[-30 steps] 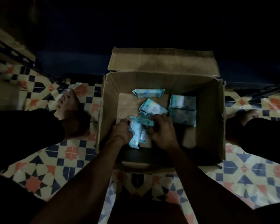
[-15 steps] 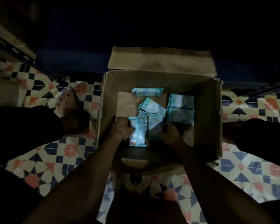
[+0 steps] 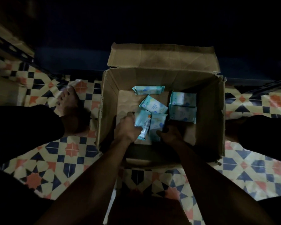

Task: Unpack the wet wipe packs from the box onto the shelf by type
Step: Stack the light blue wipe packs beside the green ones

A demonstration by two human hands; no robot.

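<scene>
An open cardboard box (image 3: 109, 98) stands on the patterned floor between my legs. Several pale blue wet wipe packs lie in its bottom. My left hand (image 3: 127, 129) grips an upright pack with an orange mark (image 3: 143, 123) near the box's near wall. Beside it my right hand (image 3: 169, 135) holds a second pack (image 3: 157, 125) from below. A loose pack (image 3: 153, 105) lies tilted behind them, another pack (image 3: 148, 89) lies along the far wall, and two stacked packs (image 3: 182, 105) sit at the right.
The box's far flap (image 3: 161, 58) stands open towards a dark shelf area. A metal shelf rail (image 3: 10, 47) crosses the upper left. My bare left foot (image 3: 68, 101) rests on the tiled floor (image 3: 68, 148) left of the box; dark trouser legs flank it.
My right hand has slid from on top of the packs down to the near end of the second pack. Both held packs now stand side by side, more upright.
</scene>
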